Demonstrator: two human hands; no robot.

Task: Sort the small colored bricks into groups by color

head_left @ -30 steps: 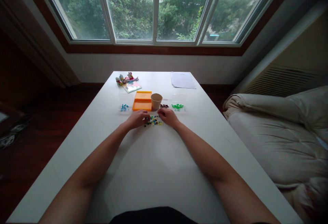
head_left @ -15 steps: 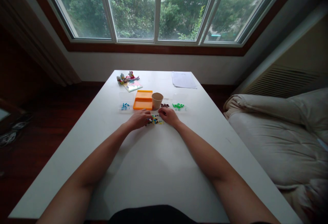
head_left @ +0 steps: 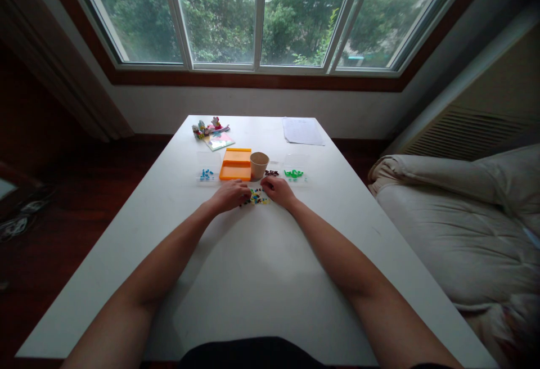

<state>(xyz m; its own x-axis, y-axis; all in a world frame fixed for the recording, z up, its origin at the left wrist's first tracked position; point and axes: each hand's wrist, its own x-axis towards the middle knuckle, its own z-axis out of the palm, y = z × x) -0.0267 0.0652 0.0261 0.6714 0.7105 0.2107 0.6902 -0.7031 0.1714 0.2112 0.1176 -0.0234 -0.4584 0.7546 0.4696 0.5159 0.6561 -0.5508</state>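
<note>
A loose pile of tiny coloured pieces [head_left: 258, 197], yellow, blue, green and dark, lies on the white table between my hands. At its left edge, my left hand [head_left: 232, 195] rests with its fingers curled together. Across the pile, my right hand [head_left: 278, 190] has its fingertips pinched at the upper right edge. Anything between the fingertips of either hand is too small to make out. Just beyond the hands stand a brown paper cup [head_left: 259, 165] and an open orange case [head_left: 235, 172].
Clear boxes hold blue pieces [head_left: 206, 175] at left and green pieces [head_left: 294, 174] at right. Brown pieces [head_left: 271, 173] lie beside the cup. Small figurines [head_left: 202, 129], a shiny card [head_left: 220, 142] and paper sheets [head_left: 302, 131] lie at the far end. A sofa [head_left: 447, 234] flanks the table.
My left hand and its fingers have shifted very slightly over the pile's edge. My right hand stays almost in place, and the containers have not moved.
</note>
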